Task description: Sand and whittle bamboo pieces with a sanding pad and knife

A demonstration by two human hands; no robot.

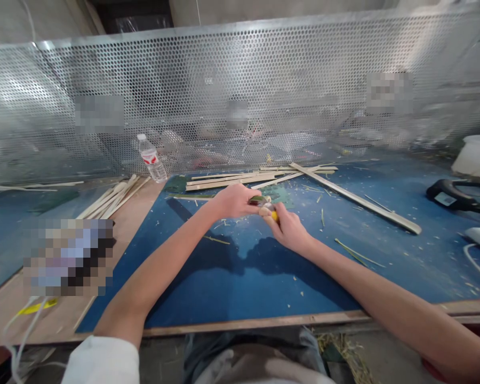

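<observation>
Both hands meet above the blue mat (232, 298) near the middle of the table. My left hand (235, 201) is closed on a green strip (259, 199), whose short end shows at the fingertips. My right hand (290, 226) is wrapped round a yellow-handled tool (274, 216), its tip against the left fingers; the blade is too small to make out. Behind the hands lie several pale strips (224, 182), and a long pale strip (356, 200) runs diagonally to their right.
A water bottle (154, 160) stands at the back left, near a bundle of strips (110, 198). A blurred device (70, 256) lies at left. A perforated metal screen (232, 69) spans the back. At right are a black curved object (452, 194) and a white tub (476, 154).
</observation>
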